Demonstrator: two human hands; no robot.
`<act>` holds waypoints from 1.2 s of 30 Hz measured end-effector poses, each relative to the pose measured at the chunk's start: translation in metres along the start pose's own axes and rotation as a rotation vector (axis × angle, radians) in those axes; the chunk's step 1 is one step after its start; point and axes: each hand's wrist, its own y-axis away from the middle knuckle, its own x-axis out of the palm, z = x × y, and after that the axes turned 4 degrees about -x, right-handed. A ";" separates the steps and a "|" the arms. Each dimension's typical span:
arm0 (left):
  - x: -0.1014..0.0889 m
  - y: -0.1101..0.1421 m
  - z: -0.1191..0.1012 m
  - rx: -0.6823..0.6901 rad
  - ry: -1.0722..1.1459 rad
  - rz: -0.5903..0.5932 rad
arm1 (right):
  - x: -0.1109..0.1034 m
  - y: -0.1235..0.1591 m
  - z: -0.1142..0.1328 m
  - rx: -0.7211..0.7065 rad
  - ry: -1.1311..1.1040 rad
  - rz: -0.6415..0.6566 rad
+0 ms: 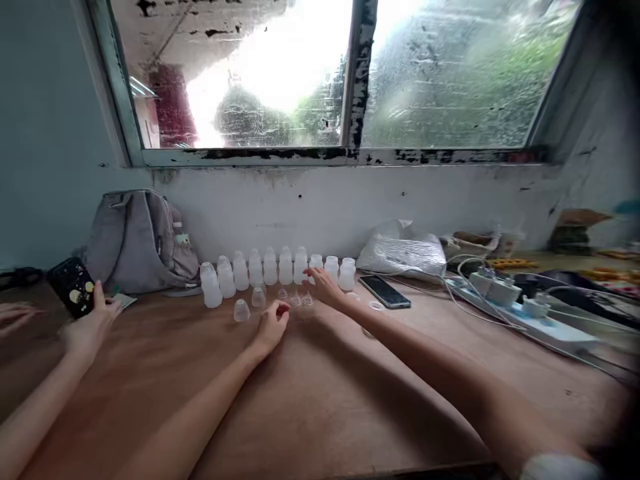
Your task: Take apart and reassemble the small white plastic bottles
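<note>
A row of small translucent bottles (241,272) stands along the wall; those on the left bear pointed tops, those on the right have wide, flat tops. My right hand (325,288) reaches to the row with fingers apart, its fingertips at the side of a bottle (301,259); whether they touch it I cannot tell. My left hand (271,327) rests low over the table, thumb and fingers curled together, and what they may hold is hidden. Left of it stand two clear domed caps, one a nearer cap (241,310). Between my hands lie several small clear teat-like pieces (295,300).
Another person's hand holds a dark patterned phone (73,287) at the left, before a grey backpack (137,243). On the right lie a phone (385,291), white rings (377,306), a silvery bag (404,252) and a power strip (530,317) with tangled cables.
</note>
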 end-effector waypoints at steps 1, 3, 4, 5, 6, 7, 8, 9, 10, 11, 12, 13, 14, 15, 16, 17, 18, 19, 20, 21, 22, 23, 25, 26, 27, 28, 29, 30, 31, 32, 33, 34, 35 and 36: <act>-0.005 -0.001 0.000 0.079 -0.085 -0.012 | 0.007 0.009 0.004 0.017 -0.008 0.007; -0.016 -0.002 0.000 0.205 -0.233 -0.031 | 0.020 0.026 0.011 0.034 -0.035 0.017; -0.020 -0.003 0.001 0.253 -0.296 -0.037 | 0.025 0.033 0.014 0.080 -0.037 0.019; -0.025 -0.005 0.003 0.295 -0.361 -0.040 | 0.029 0.039 0.016 0.129 -0.038 0.017; -0.028 -0.006 0.005 0.320 -0.406 -0.043 | 0.033 0.043 0.017 0.159 -0.047 0.020; -0.030 -0.007 0.008 0.334 -0.432 -0.040 | 0.035 0.046 0.017 0.171 -0.067 0.022; -0.032 -0.008 0.011 0.340 -0.443 -0.034 | 0.036 0.048 0.017 0.174 -0.089 0.015; -0.033 -0.009 0.014 0.340 -0.444 -0.026 | 0.037 0.049 0.016 0.171 -0.116 -0.002; -0.033 -0.009 0.016 0.341 -0.439 -0.017 | 0.036 0.049 0.015 0.166 -0.142 -0.027; -0.032 -0.009 0.017 0.345 -0.434 -0.002 | 0.036 0.049 0.014 0.163 -0.163 -0.057; -0.031 -0.008 0.017 0.352 -0.431 0.014 | 0.035 0.048 0.013 0.160 -0.179 -0.086; -0.030 -0.007 0.016 0.365 -0.430 0.032 | 0.034 0.047 0.012 0.157 -0.193 -0.110; -0.029 -0.006 0.014 0.384 -0.432 0.052 | 0.033 0.046 0.012 0.155 -0.207 -0.130; -0.028 -0.005 0.012 0.408 -0.436 0.075 | 0.032 0.045 0.012 0.156 -0.221 -0.151; -0.027 -0.004 0.008 0.432 -0.440 0.096 | 0.031 0.045 0.012 0.158 -0.238 -0.175; -0.026 -0.002 0.005 0.454 -0.443 0.114 | 0.030 0.045 0.013 0.161 -0.258 -0.201; -0.025 -0.001 0.002 0.471 -0.444 0.126 | 0.028 0.046 0.015 0.156 -0.284 -0.218; -0.024 0.001 -0.001 0.482 -0.444 0.135 | 0.027 0.046 0.017 0.140 -0.313 -0.218; -0.023 0.002 -0.004 0.490 -0.444 0.142 | 0.026 0.048 0.019 0.114 -0.340 -0.199; -0.023 0.003 -0.006 0.494 -0.443 0.149 | 0.024 0.049 0.022 0.078 -0.364 -0.157; -0.022 0.004 -0.007 0.497 -0.443 0.156 | 0.023 0.050 0.026 0.037 -0.382 -0.102; -0.021 0.004 -0.008 0.501 -0.444 0.165 | 0.021 0.051 0.029 -0.001 -0.394 -0.048; -0.021 0.005 -0.008 0.510 -0.446 0.185 | 0.015 0.050 0.033 -0.054 -0.389 0.028; -0.020 0.005 -0.008 0.513 -0.448 0.195 | 0.011 0.048 0.033 -0.063 -0.368 0.046; -0.020 0.006 -0.008 0.513 -0.448 0.206 | 0.006 0.045 0.032 -0.051 -0.326 0.057; -0.020 0.006 -0.008 0.511 -0.448 0.215 | -0.001 0.042 0.027 -0.012 -0.264 0.069; -0.020 0.006 -0.008 0.506 -0.446 0.223 | -0.008 0.038 0.021 0.048 -0.181 0.085; -0.020 0.006 -0.008 0.500 -0.444 0.229 | -0.016 0.035 0.012 0.147 -0.078 0.119; -0.020 0.006 -0.007 0.494 -0.442 0.234 | -0.025 0.033 0.001 0.263 0.013 0.164; -0.019 0.006 -0.007 0.489 -0.440 0.239 | -0.032 0.031 -0.011 0.321 0.049 0.176; -0.018 0.005 -0.006 0.484 -0.440 0.243 | -0.039 0.031 -0.023 0.372 0.074 0.200; -0.018 0.005 -0.006 0.479 -0.439 0.246 | -0.045 0.031 -0.035 0.413 0.093 0.229; -0.017 0.005 -0.005 0.475 -0.438 0.249 | -0.049 0.033 -0.045 0.438 0.103 0.247; -0.017 0.005 -0.005 0.470 -0.436 0.250 | -0.051 0.035 -0.053 0.449 0.104 0.258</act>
